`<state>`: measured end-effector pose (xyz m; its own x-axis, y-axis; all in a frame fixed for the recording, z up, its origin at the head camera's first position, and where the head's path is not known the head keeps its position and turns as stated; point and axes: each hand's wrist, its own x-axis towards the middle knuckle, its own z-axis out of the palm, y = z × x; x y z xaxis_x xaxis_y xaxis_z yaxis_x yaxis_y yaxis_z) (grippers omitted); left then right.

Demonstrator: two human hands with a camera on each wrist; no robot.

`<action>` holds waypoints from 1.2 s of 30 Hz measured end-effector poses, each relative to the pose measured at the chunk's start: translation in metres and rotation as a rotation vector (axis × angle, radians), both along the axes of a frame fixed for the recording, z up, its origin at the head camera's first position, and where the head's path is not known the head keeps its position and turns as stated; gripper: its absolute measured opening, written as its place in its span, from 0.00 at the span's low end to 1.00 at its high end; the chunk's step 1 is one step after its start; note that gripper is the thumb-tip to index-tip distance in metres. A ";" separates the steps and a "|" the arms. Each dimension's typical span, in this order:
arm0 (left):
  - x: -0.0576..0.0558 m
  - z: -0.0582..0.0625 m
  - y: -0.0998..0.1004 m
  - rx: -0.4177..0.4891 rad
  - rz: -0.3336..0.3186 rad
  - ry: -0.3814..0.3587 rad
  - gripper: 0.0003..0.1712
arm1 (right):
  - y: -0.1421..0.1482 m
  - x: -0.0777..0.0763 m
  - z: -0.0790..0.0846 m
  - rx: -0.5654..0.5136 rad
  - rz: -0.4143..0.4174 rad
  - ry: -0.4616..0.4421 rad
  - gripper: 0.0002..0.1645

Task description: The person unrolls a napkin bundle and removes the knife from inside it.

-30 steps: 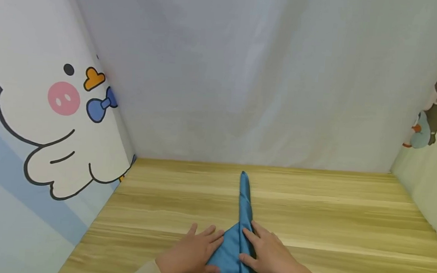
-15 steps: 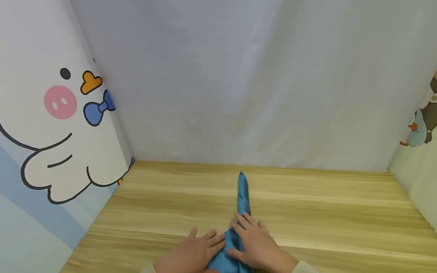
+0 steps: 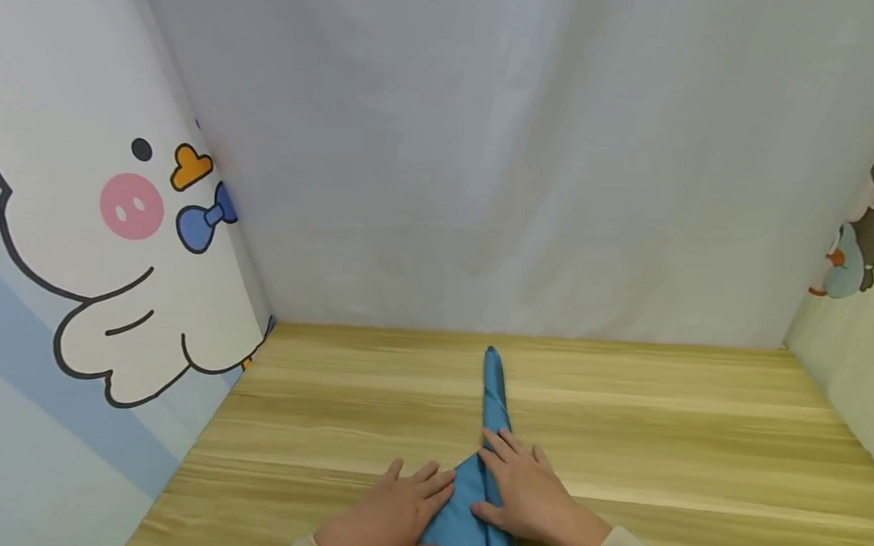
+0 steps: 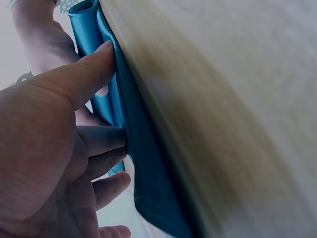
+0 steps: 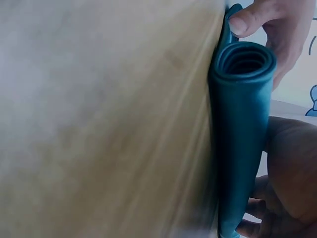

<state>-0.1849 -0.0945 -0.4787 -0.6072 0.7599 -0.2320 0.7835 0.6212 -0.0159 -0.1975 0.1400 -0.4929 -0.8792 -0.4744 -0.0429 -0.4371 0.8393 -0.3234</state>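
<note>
A shiny blue cloth [image 3: 459,521] lies near the table's front edge, its right side rolled into a narrow tube [image 3: 495,393] that tapers toward the back. My left hand [image 3: 388,516] rests on the flat left part with its fingers extended. In the left wrist view its thumb and fingers touch the cloth's hemmed edge [image 4: 143,168]. My right hand [image 3: 536,492] lies across the roll, fingers fairly straight and thumb on its near part. From the right wrist view, the roll's open end [image 5: 242,62] shows spiral layers. Part of the roll is hidden under the right hand.
The wood-grain table [image 3: 660,437] extends on both sides of the cloth. Behind it hangs a pale grey curtain [image 3: 474,158]. Printed panels with cartoon animals stand at the left [image 3: 46,157] and right [image 3: 865,333].
My right hand has shifted forward along the roll, with its fingers now lying over the top. The left hand stays in place on the cloth, and the head view has shifted slightly.
</note>
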 end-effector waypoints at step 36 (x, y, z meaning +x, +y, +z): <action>-0.001 -0.004 -0.016 0.076 0.035 -0.058 0.49 | 0.007 0.002 0.002 -0.041 -0.018 -0.003 0.46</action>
